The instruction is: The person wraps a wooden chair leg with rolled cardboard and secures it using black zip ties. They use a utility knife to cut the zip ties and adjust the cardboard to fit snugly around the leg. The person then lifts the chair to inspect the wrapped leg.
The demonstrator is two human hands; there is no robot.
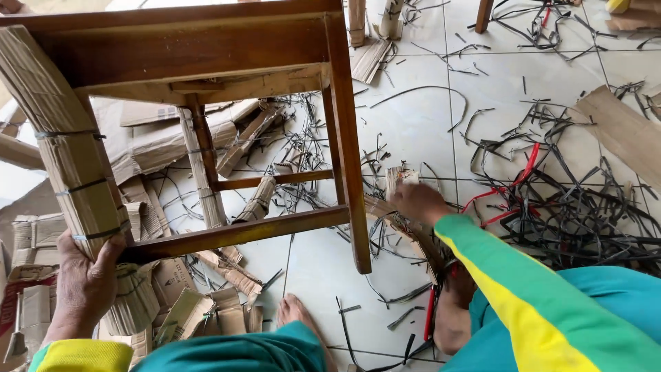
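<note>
Pale glossy floor tiles [413, 124] fill the frame's middle & top. Big tangle of black plastic strapping offcuts [571, 213] at my right, w/ a thin red strap [527, 169] through it. Flat brown cardboard sheets [148, 141] upper left; another brown cardboard slab [623, 131] far right. Plain wooden leg [483, 14] at top edge.

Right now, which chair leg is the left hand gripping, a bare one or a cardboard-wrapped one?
The left hand grips the cardboard-wrapped leg nearest the left edge, bound with dark straps. The leg on the right is bare wood.
</note>
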